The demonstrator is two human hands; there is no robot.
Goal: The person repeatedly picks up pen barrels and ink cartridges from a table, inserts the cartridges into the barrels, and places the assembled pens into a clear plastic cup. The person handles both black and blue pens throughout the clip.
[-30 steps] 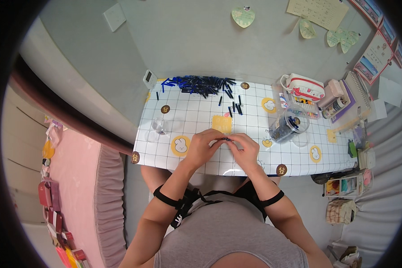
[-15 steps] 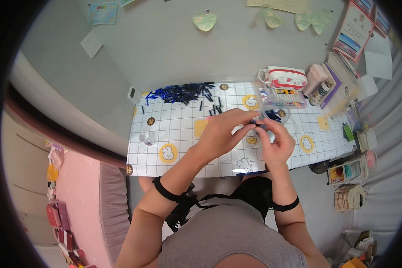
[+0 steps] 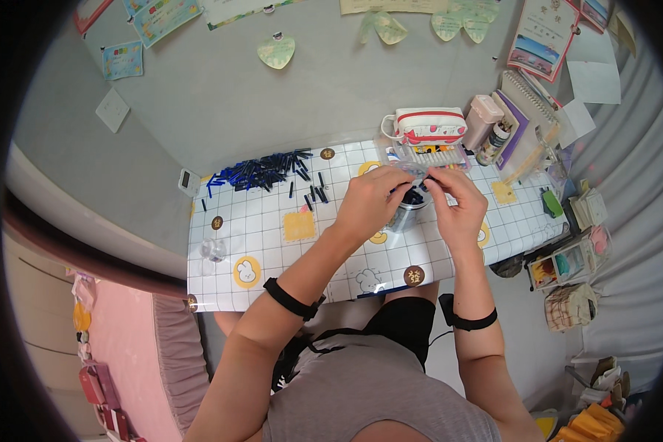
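Observation:
A clear round jar (image 3: 403, 220) with short dark-blue tubes like ink cartridges inside stands on the table, under my hands. My left hand (image 3: 374, 200) is closed in a pinch over the jar's left rim; what its fingertips hold is too small to make out. On the other side, my right hand (image 3: 460, 208) pinches a small dark-blue ink cartridge (image 3: 428, 177) between thumb and fingers, just above the jar's mouth. A large heap of the same cartridges (image 3: 261, 171) lies at the table's far left. Several loose ones (image 3: 318, 194) are scattered between heap and jar.
A gridded white tablecloth (image 3: 324, 258) covers the table. A small clear object (image 3: 213, 250) sits at the left. Behind the jar are a white-and-red pencil case (image 3: 429, 125) and a tray of markers (image 3: 435, 156). A pink container (image 3: 483, 118) and notebooks (image 3: 527, 99) line the right back.
The view has shifted, so the table appears further left. My hands, close together in front of the jar before, have moved forward over it and drawn apart.

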